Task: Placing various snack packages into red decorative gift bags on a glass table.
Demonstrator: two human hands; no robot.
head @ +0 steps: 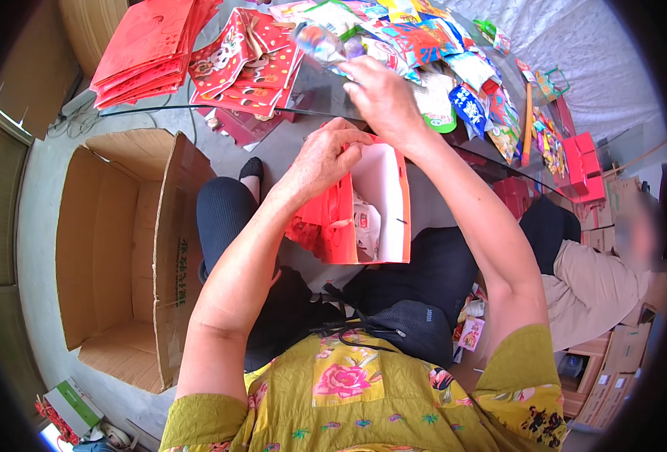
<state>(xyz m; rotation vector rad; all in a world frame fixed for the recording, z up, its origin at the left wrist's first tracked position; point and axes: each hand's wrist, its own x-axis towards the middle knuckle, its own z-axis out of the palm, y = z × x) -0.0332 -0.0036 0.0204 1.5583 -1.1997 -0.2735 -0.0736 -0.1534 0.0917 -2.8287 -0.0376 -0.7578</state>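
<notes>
My left hand (pixel 329 152) grips the far left rim of a red paper gift box (pixel 389 209) standing open between my knees. Inside its white walls lies a white printed packet (pixel 366 226). Red ribbon or tassel material (pixel 316 229) hangs at the box's left side. Just above the far edge of the box, my right hand (pixel 384 99) pinches a clear packet of colourful sweets (pixel 319 42) over the glass table. Around that packet lies a pile of snack bags (pixel 418 42). The fingertips of my left hand are partly hidden behind the rim.
Flat red gift bags (pixel 141 51) and patterned red bags (pixel 248 68) are stacked on the glass table (pixel 333 101). An open cardboard carton (pixel 164 271) stands on the floor at my left. At right sits another person (pixel 588 282), near red boxes (pixel 582 166).
</notes>
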